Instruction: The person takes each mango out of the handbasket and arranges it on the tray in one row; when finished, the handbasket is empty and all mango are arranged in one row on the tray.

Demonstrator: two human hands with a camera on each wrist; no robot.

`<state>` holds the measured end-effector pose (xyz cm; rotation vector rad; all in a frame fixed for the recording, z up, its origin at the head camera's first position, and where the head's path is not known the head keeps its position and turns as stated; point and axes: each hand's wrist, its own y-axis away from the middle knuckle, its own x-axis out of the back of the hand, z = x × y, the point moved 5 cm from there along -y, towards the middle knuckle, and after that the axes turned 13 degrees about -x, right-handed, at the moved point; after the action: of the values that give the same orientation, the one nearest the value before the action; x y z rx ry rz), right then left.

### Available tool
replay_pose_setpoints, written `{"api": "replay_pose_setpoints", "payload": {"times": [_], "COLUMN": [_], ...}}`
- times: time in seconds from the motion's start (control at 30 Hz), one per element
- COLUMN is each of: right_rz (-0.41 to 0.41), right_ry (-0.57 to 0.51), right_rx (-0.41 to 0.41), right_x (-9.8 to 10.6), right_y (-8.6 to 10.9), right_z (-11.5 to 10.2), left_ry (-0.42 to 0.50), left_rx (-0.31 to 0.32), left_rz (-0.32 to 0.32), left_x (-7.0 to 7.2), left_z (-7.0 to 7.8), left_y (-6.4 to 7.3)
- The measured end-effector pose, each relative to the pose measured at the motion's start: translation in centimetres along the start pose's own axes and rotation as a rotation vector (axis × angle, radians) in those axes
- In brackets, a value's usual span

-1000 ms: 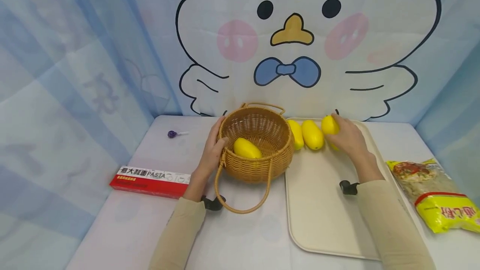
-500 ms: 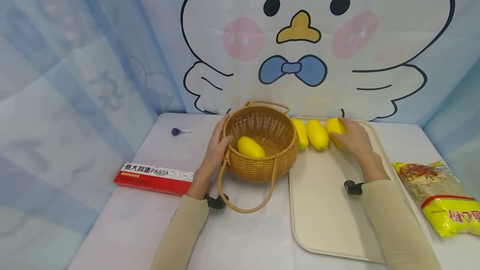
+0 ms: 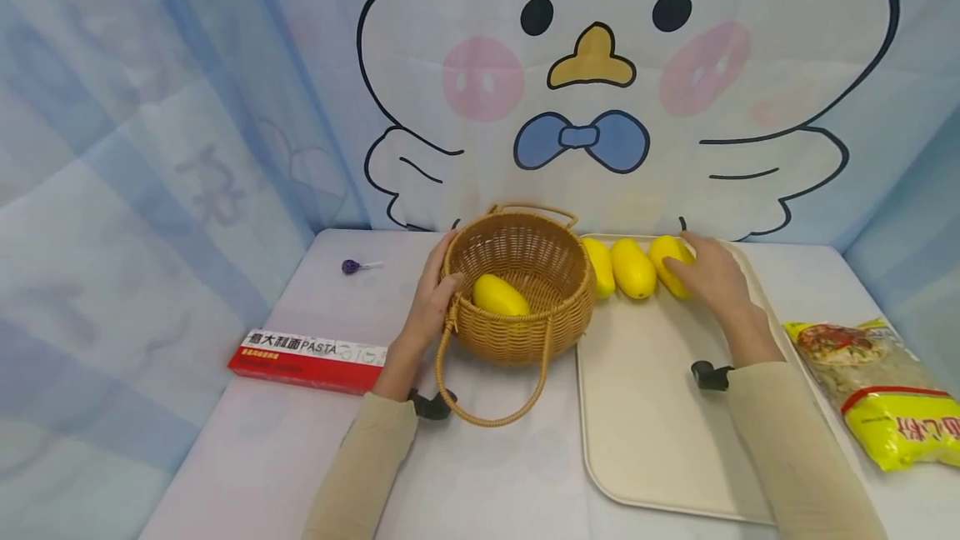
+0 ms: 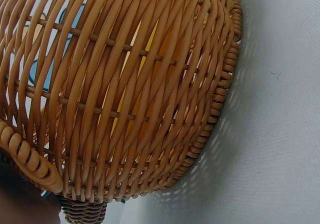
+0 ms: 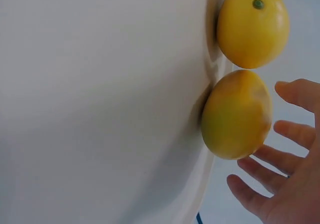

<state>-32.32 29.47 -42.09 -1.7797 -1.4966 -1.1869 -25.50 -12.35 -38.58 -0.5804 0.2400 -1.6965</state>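
My left hand grips the left rim of a round wicker basket, its thumb over the edge. Inside the basket lies one yellow mango; its colour shows through the weave in the left wrist view. Three more mangoes sit in a row along the far end of a cream tray. Beside the rightmost mango is my right hand. In the right wrist view its fingers are spread and loose around that mango, with the middle mango next to it.
A red and white pasta box lies left of the basket, with a purple lollipop behind it. Right of the tray is a yellow food packet. The basket's handle hangs toward me. A printed curtain stands behind the table.
The rightmost mango has come down beside the other two on the tray, and my right hand has loosened from it. The left hand keeps its hold on the basket. The head view shifted slightly.
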Motion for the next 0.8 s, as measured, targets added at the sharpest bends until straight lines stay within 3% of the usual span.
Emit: {"api": "replay_pose_setpoints", "payload": {"times": [0.3,0.5,0.8], "right_rz": [0.100,0.148,0.125], "right_ry": [-0.006,-0.067,-0.082], "right_rx": [0.076,0.185,0.381], "right_x": [1.6,2.7,2.6], "right_y": [1.3,3.6,7.1], "right_z": [-2.9,-6.8,-13.1], "left_ry": [0.001,0.002,-0.003], "left_rx": [0.000,0.002,0.002], "left_rz": [0.002,0.000,0.003], "left_x": [0.1,0.0,0.1], "left_z": [-0.2,-0.4,-0.4], "left_y": [0.1,0.2,0.1]}}
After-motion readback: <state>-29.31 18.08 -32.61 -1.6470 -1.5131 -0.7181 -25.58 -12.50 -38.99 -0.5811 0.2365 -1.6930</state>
